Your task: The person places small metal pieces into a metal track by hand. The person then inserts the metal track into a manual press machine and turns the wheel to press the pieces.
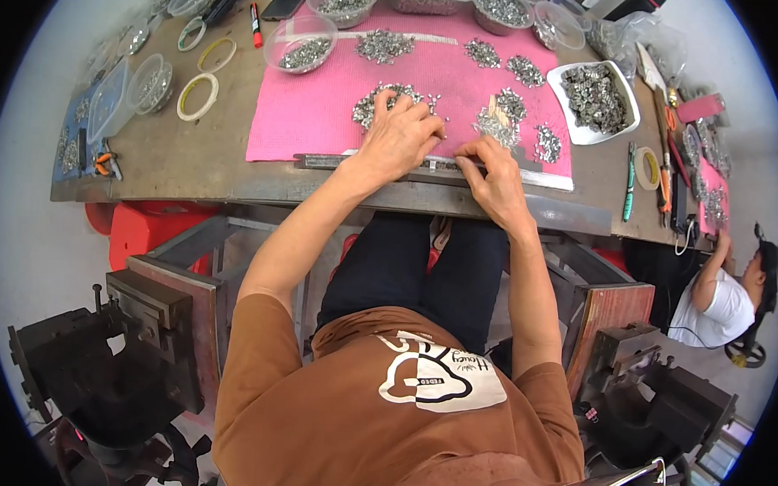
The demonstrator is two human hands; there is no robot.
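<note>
A long narrow metal bar (pixel 323 162) lies along the front edge of the pink mat (pixel 282 108), with small metal pieces (pixel 449 165) set along its middle. My left hand (pixel 400 137) is just behind the bar, beside a heap of small shiny metal parts (pixel 366 112). Its fingers are bent and closed, and what they hold is hidden. My right hand (pixel 498 180) is at the bar's right part, thumb and forefinger drawn together in a pinch. Anything between them is too small to make out. More small heaps of metal parts (pixel 547 144) lie behind and right of it.
Clear plastic tubs (pixel 300 55) of metal parts stand along the back. At right are a white square dish (pixel 569 134) of darker parts, a green pen (pixel 630 180) and a tape roll (pixel 647 167). Tape rings (pixel 197 96) lie left. Another person (pixel 718 301) works far right.
</note>
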